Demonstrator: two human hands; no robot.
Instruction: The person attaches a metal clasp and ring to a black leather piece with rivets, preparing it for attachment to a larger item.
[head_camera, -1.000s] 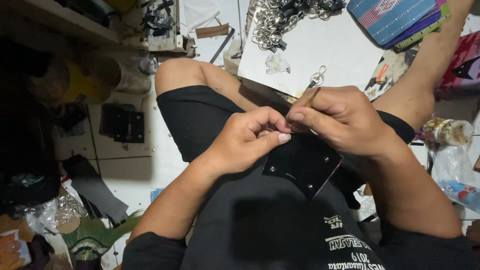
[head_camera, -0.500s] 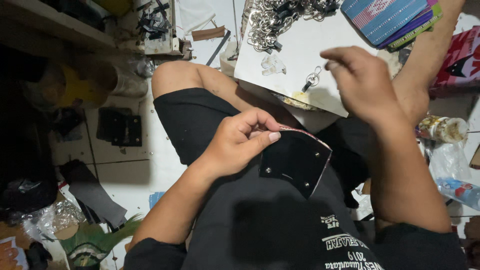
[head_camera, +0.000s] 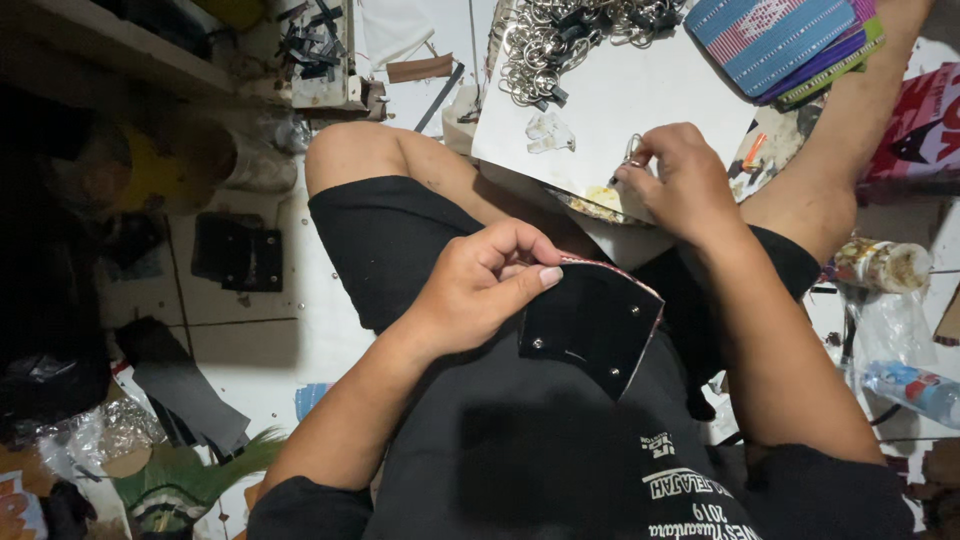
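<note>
The left hand (head_camera: 478, 290) pinches a flat black leather-like panel with small metal studs and a reddish edge (head_camera: 592, 322), thumb on top and fingers curled under its 9 o'clock edge, holding it over the lap, roughly at the centre of the view. The panel looks thin, light and fairly stiff, bending only slightly; it probably grips best along the unstudded margin, where the thumb already sits.

The right hand (head_camera: 675, 180), at 1 o'clock from the panel, has its fingertips closed on a small silver metal clasp (head_camera: 634, 150) at the near edge of a white board (head_camera: 620, 95). The clasp is tiny, hard and likely slippery, so a fingertip pinch suits it.

A heap of silver metal rings and chains (head_camera: 560, 40) lies at 12 o'clock, striped woven fabric pieces (head_camera: 775, 40) at 1 o'clock.
</note>
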